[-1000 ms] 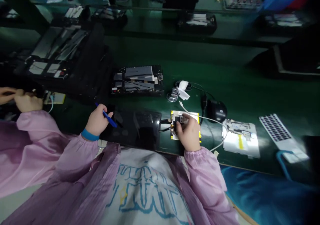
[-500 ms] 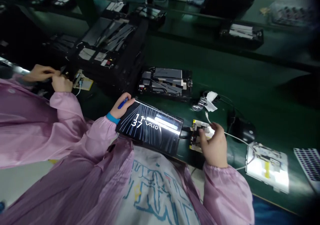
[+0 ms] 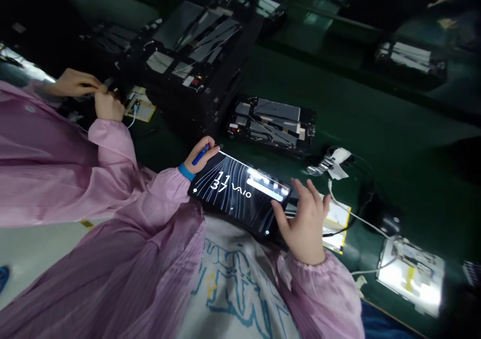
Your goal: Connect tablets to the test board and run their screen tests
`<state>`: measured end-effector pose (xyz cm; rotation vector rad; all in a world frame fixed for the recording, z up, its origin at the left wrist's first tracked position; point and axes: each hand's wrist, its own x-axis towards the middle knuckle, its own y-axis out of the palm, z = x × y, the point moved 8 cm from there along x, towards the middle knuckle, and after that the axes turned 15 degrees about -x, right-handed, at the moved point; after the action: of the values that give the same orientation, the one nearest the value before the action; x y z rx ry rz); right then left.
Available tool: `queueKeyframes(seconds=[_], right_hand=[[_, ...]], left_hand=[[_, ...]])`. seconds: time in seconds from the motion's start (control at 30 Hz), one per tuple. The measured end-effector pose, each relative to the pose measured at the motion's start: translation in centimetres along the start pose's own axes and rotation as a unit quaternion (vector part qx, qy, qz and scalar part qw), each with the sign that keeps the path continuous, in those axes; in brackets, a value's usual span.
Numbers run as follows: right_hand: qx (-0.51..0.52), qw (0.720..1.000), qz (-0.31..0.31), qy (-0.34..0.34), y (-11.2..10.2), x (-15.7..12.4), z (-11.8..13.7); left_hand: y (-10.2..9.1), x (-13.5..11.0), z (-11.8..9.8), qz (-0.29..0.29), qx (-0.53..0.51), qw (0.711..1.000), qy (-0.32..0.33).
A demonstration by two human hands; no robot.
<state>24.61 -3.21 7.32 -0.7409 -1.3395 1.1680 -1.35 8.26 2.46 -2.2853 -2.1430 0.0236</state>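
A lit tablet screen (image 3: 236,196) showing a clock and dark wave lines lies tilted in front of me. My left hand (image 3: 203,154) grips its upper left corner and also keeps a blue pen-like tool (image 3: 200,155) in the fingers. Over the right edge of the screen is my right hand (image 3: 306,221), fingers spread, with the thumb over the glass; whether it touches cannot be made out. Partly hidden behind that hand is a yellow-edged board (image 3: 340,223), with dark leads between it and the screen.
An opened device (image 3: 276,123) lies behind the screen, and a tall stack of similar ones (image 3: 199,53) stands to its left. A white cable (image 3: 361,216) runs towards a silver panel (image 3: 411,274). At left, a co-worker's hands (image 3: 107,103) are over another board (image 3: 145,111).
My right hand has moved from the yellow-edged board left to the screen's right edge, its fingers spreading. The display shows new white dots. The whole view has shifted.
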Motion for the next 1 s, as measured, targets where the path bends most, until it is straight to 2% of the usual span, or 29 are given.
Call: queueKeyframes(seconds=[0.07,0.13,0.2,0.27,0.37,0.43,0.5,0.6,0.67,0.77,1.0], right_hand=[[0.026,0.997,0.019,-0.069,0.0,-0.1,1.8],[0.049,0.984,0.056,-0.16,0.4,-0.7,4.8],[0.052,0.97,0.089,-0.218,1.2,-1.3,7.0],[0.019,0.972,0.107,-0.21,2.1,-1.1,7.3],[-0.037,0.989,0.095,-0.11,2.7,0.4,4.9],[-0.03,0.994,0.075,-0.069,2.4,1.4,3.7],[-0.006,0.992,0.073,-0.1,2.1,1.7,4.5],[0.022,0.97,0.11,-0.217,2.4,1.0,8.2],[0.028,0.954,0.133,-0.269,2.8,0.3,10.4],[0.019,0.947,0.142,-0.287,3.3,0.0,12.0],[0.02,0.946,0.146,-0.29,3.7,0.3,12.2]], left_hand=[[0.2,0.0,0.3,0.005,-0.016,1.0,0.003],[0.3,0.0,0.5,0.011,-0.03,0.999,0.006],[0.4,0.0,0.6,0.016,-0.035,0.999,0.008],[0.5,-0.1,0.5,0.019,-0.037,0.999,0.009],[0.5,-0.2,0.5,0.02,-0.036,0.999,0.009],[0.5,-0.3,0.6,0.02,-0.039,0.999,0.012],[0.5,-0.2,0.8,0.024,-0.049,0.998,0.014],[0.5,-0.1,1.2,0.027,-0.062,0.998,0.016],[0.6,-0.1,1.3,0.032,-0.067,0.997,0.018],[0.7,-0.2,1.2,0.031,-0.069,0.997,0.02],[0.7,-0.3,1.1,0.026,-0.069,0.997,0.019]])
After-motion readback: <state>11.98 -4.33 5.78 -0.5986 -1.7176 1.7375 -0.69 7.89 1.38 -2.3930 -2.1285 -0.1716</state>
